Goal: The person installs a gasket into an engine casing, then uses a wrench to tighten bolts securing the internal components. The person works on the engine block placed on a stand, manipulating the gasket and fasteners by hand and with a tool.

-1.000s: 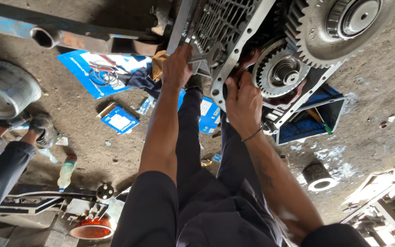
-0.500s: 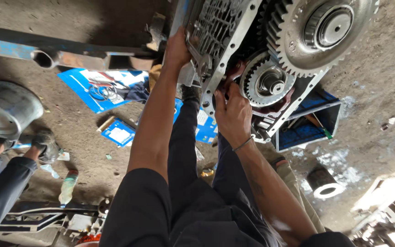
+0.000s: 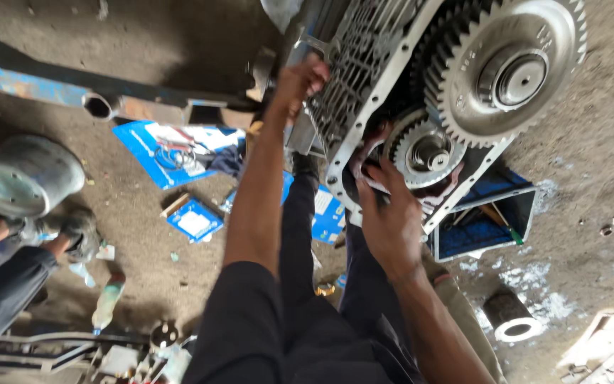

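Left hand (image 3: 298,80): curled around the edge of the ribbed grey metal gearbox housing (image 3: 364,78).
Right hand (image 3: 391,213): fingers spread, pressed against the housing beside the small toothed steel gear (image 3: 426,151).

Small gear (image 3: 429,151) below large gear (image 3: 507,71)

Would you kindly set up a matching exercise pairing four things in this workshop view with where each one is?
Things:
1. left hand
2. right hand
3. large gear
4. blue tray

Places:
A. on the floor beneath the casing
B. top right, above the small gear
C. on the casing's upper left edge
D. at the casing's opening beside the small gear

Pairs: 1-C, 2-D, 3-B, 4-A
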